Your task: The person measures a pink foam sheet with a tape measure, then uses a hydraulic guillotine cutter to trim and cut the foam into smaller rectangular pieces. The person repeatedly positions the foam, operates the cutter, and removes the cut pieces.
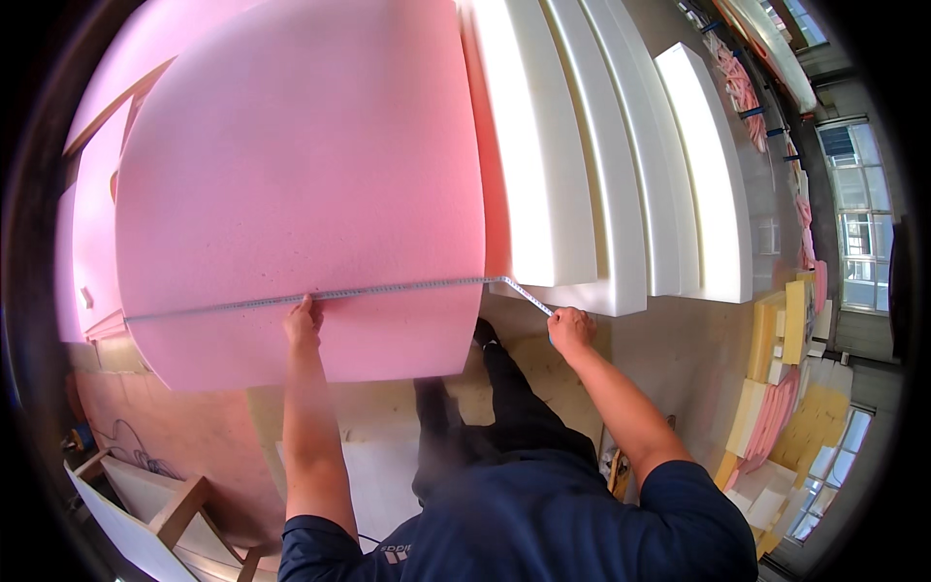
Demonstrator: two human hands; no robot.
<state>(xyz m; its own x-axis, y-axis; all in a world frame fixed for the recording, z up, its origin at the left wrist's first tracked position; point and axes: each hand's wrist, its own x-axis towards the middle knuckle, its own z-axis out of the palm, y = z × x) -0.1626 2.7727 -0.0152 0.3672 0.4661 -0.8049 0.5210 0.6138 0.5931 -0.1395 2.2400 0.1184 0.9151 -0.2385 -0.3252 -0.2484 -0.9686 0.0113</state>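
Observation:
A large pink foam block (310,165) fills the left and middle of the view in front of me. Across its top, close to my side, runs a narrow measuring tape (407,287), from the block's left edge past its right edge. My left hand (304,320) is closed at the tape, its fingertips pinching it near the middle of the block. Off the block's right side, my right hand (570,330) is wrapped round the tape's end part, which bends down over the edge toward it. Something blue shows at that hand's fingers, too small to name.
Several long white foam slabs (621,155) lie side by side to the right of the pink block. Yellow, pink and white foam offcuts (776,407) are stacked at the far right, near windows (857,218). A wooden-framed piece (179,509) stands at the lower left.

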